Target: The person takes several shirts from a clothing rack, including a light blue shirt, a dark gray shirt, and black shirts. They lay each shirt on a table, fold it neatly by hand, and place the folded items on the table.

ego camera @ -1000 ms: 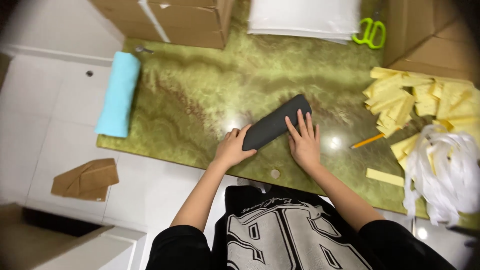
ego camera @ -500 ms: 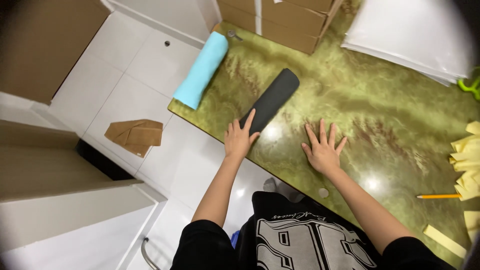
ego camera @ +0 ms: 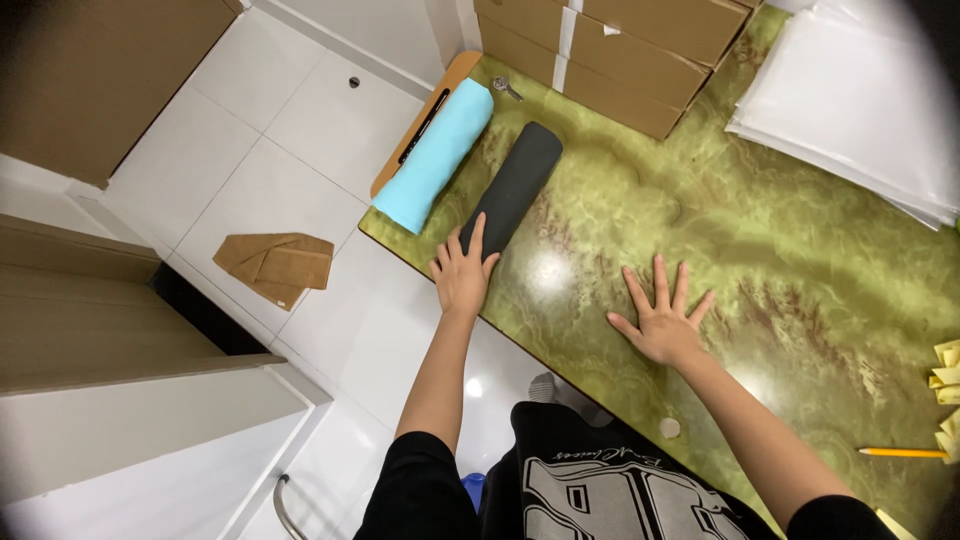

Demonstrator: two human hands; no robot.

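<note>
On the green marbled table [ego camera: 780, 270], near its left edge, my left hand [ego camera: 462, 272] rests with its fingers stretched forward, the fingertips [ego camera: 476, 228] lying on the near end of a dark grey roll [ego camera: 513, 187]; the hand presses on it rather than gripping, nothing closed inside the palm. That roll lies flat on the tabletop, running away from me at a slant toward the cardboard boxes [ego camera: 610, 45] stacked at the far side. Just beside it, to the left and roughly parallel, lies a light blue roll [ego camera: 436, 153], which sits against a thin wooden board [ego camera: 418, 118] along the table's edge. A small metal piece [ego camera: 506, 89] rests near the far end of the blue roll. My right hand [ego camera: 662, 322] lies well apart from the dark roll, palm flat on the bare tabletop, all 5 fingers spread wide, holding nothing. Far right, a stack of white sheets [ego camera: 865, 105] covers the table's corner, and a yellow pencil [ego camera: 902, 453] lies near some yellow paper scraps [ego camera: 946, 380] at the right edge. Down on the white tiled floor [ego camera: 290, 140], a folded piece of brown cardboard [ego camera: 278, 265] lies well clear of the table.
</note>
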